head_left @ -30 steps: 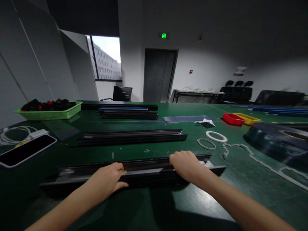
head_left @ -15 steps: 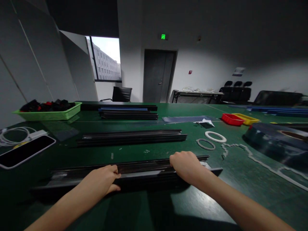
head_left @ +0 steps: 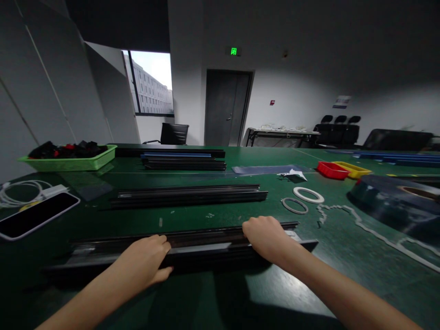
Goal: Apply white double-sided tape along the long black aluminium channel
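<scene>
Green desk (head_left: pixel 347 254): extends beneath and well beyond both grips. Near black channel (head_left: pixel 209 263): directly under both grips, ends projecting either side; contact with the desk is unclear. Second black channel (head_left: pixel 192 199): roughly parallel beyond the grips, untouched. Left grip (head_left: pixel 146 259): grasping the near wall, thumb on the outer face. Right grip (head_left: pixel 266 236): clenched over the same channel, fingertips hidden. Pale strip (head_left: pixel 202 249): between the grips. Assessed step: two-handed steadying; the next move calls for even support.

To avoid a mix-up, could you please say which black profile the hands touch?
The nearest black profile: left hand and right hand both touch it; the other profiles lie farther back.
</scene>
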Demonstrator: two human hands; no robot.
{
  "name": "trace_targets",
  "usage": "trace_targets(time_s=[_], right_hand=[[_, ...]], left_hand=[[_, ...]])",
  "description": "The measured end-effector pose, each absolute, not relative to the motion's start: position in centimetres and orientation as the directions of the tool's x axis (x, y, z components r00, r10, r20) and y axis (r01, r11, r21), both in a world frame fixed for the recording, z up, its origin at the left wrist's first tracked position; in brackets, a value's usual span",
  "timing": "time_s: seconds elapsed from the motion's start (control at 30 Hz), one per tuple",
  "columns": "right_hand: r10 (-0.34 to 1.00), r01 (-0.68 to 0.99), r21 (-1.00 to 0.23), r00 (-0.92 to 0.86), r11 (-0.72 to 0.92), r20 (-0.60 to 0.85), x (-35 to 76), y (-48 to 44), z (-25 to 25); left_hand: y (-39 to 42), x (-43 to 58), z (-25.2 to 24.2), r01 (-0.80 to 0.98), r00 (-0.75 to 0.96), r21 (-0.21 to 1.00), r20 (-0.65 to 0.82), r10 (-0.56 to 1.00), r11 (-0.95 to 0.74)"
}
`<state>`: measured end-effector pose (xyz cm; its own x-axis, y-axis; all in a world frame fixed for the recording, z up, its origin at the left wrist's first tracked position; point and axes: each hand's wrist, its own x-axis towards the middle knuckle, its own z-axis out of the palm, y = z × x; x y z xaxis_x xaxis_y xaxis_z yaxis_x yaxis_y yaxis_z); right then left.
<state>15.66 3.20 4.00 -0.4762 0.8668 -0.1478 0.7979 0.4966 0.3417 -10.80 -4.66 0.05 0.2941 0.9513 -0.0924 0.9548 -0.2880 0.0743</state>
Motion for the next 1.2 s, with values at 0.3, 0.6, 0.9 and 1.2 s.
trace_targets(time_s=[0.3, 0.6, 0.9, 1.2], right_hand=[[0.861, 0.795, 0.335, -0.491, 0.506, -0.133, 15.7, 3.2, 4.1], [0.862, 0.796, 0.332, -0.488, 0.505, -0.141, 15.8, 3.3, 3.8], [0.86, 0.792, 0.339, -0.484, 0.508, -0.159, 15.5, 3.0, 4.5], [0.866, 0.796, 0.341, -0.473, 0.5, -0.165, 15.6, 3.2, 4.1]], left_hand=[[-4.5, -10.8, 0.0, 0.952, 0.303, 0.058, -0.08, 0.95, -0.299], [-4.3, -10.3, -1.0, 0.938, 0.345, 0.033, -0.061, 0.936, -0.344], [-4.3, -10.7, -0.1, 0.862, 0.459, 0.267, -0.05, 0.887, -0.431], [-3.8, -10.8, -0.8, 0.88, 0.436, 0.234, -0.054, 0.899, -0.413]])
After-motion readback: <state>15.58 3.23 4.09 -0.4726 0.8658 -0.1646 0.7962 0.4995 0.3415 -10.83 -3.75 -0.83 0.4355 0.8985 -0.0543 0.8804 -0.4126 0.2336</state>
